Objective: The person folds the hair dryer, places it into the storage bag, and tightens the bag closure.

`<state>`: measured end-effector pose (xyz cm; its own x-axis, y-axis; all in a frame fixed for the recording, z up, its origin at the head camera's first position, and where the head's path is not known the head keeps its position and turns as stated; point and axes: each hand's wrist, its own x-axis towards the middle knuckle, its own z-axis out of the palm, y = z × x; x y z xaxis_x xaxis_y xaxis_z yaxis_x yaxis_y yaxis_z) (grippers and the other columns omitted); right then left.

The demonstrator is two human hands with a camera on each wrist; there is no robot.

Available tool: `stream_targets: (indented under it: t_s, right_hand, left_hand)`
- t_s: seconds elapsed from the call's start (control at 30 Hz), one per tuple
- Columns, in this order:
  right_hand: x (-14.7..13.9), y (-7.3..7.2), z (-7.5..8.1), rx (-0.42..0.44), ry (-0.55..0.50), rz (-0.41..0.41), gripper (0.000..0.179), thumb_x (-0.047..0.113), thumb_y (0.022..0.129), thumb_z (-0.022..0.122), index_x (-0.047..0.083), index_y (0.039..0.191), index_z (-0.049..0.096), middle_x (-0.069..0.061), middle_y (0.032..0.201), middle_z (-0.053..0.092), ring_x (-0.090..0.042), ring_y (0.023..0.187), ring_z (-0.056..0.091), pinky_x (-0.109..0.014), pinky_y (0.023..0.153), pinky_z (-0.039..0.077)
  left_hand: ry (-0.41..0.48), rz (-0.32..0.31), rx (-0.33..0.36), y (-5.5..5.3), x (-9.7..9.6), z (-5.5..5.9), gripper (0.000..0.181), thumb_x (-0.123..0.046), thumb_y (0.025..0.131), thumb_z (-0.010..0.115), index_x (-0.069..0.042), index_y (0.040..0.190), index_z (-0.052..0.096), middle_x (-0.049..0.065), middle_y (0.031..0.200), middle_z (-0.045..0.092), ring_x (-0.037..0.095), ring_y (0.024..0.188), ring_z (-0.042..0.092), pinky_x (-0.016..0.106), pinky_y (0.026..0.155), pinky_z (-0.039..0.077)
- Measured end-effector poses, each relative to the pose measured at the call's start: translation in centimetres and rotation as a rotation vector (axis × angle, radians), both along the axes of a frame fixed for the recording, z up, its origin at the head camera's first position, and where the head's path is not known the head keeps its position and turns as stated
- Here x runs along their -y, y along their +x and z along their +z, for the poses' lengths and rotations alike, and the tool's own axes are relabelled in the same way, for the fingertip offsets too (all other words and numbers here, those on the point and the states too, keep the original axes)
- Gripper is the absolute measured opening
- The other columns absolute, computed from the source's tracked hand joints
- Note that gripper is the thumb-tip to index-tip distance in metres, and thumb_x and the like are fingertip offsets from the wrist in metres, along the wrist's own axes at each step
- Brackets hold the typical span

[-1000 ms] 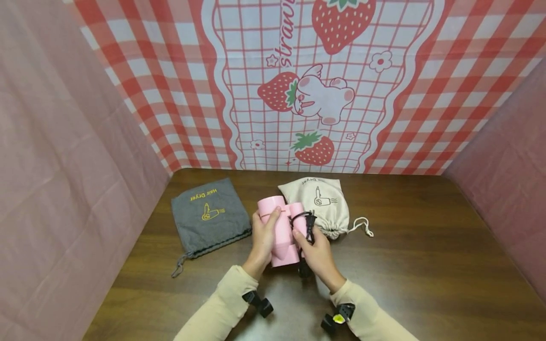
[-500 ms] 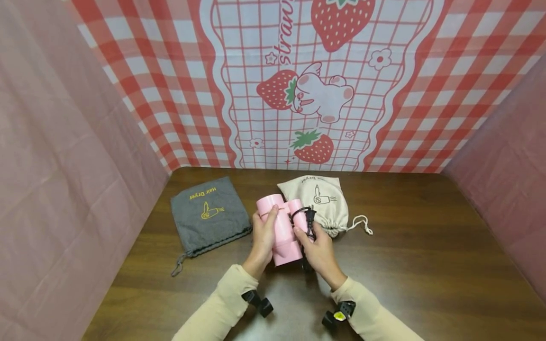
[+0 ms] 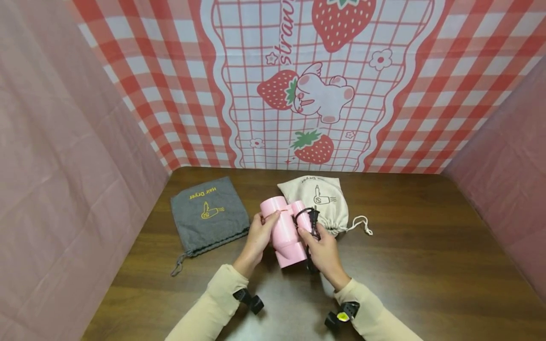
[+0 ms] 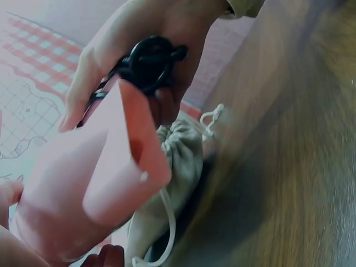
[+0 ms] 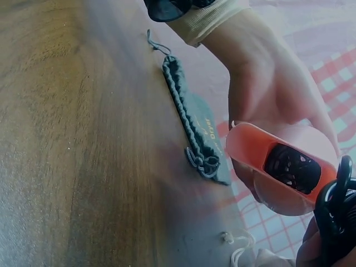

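A pink hair dryer (image 3: 285, 232) with its handle folded alongside is held up over the table in both hands. My left hand (image 3: 256, 239) grips the barrel from the left, thumb across its top. On the other side, my right hand (image 3: 326, 253) holds the folded handle and the bundled black cord (image 3: 313, 218), plug end pointing away. The left wrist view shows the flattened nozzle (image 4: 125, 183) close up, with the right hand (image 4: 167, 28) and looped cord behind. Through the nozzle mouth (image 5: 247, 147) in the right wrist view, a dark inside is visible.
A grey drawstring bag (image 3: 213, 210) printed "Hair Dryer" lies flat at the left of the wooden table (image 3: 418, 246). Behind the dryer lies a cream drawstring bag (image 3: 328, 196), its white cord trailing right. A checked strawberry cloth (image 3: 183, 94) hangs behind, with pink cloth at both sides.
The hair dryer has shifted slightly right and tilted a little, its nozzle end swinging right. My left wrist has moved a bit left, my right hand slightly right. Both bags lie where they were.
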<state>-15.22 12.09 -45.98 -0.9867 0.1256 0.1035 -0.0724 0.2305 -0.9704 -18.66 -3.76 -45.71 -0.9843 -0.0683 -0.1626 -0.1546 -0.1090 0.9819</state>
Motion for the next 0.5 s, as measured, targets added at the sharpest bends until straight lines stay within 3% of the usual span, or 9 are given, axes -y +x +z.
stream_targets:
  t_s: [0.27, 0.5]
  right_hand:
    - [-0.2, 0.0, 0.2, 0.027, -0.034, 0.000, 0.019, 0.012, 0.091, 0.066, -0.005, 0.095, 0.060, 0.002, 0.064, 0.052, -0.004, 0.053, 0.047, -0.021, 0.051, 0.042]
    - [-0.4, 0.0, 0.3, 0.042, -0.032, -0.004, 0.020, 0.014, 0.092, 0.066, -0.004, 0.093, 0.060, 0.002, 0.063, 0.052, -0.004, 0.053, 0.047, -0.021, 0.051, 0.042]
  left_hand:
    - [-0.120, -0.047, -0.010, -0.2, 1.8, 0.1, 0.056, -0.031, 0.095, 0.059, 0.006, 0.135, 0.045, 0.024, 0.119, 0.061, 0.016, 0.088, 0.064, 0.036, 0.079, 0.056]
    - [-0.190, -0.027, -0.030, -0.6, 3.7, 0.2, 0.052, -0.030, 0.095, 0.059, 0.004, 0.133, 0.049, 0.026, 0.125, 0.060, 0.037, 0.107, 0.063, 0.050, 0.090, 0.052]
